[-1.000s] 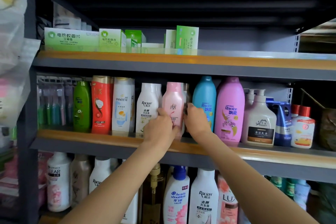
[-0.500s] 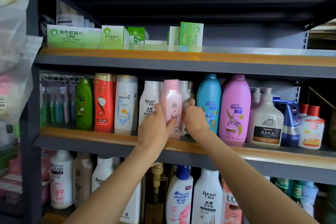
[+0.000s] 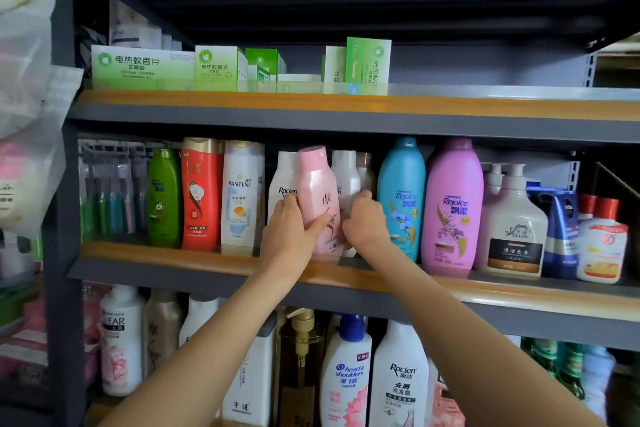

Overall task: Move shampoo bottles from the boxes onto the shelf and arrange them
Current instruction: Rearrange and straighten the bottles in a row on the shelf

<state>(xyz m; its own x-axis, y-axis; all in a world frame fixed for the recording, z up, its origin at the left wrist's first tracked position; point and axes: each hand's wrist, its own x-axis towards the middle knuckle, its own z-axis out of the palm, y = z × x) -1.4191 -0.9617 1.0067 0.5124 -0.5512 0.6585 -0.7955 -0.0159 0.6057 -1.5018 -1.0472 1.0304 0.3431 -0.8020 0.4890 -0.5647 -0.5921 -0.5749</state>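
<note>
We are gripping pink bottle [image 3: 320, 204] at lower body: left hand [image 3: 289, 236] wrapping it, right hand [image 3: 363, 222] curling round its right side. Bottle tilting at middle shelf [image 3: 207, 255] front edge. Smooth rigid plastic, likely light, slippery; white bottles [image 3: 348, 177] crowding behind.

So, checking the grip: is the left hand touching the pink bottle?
Touching. The head view shows the left hand wrapped round the tilted pink bottle, thumb across its label.
</note>
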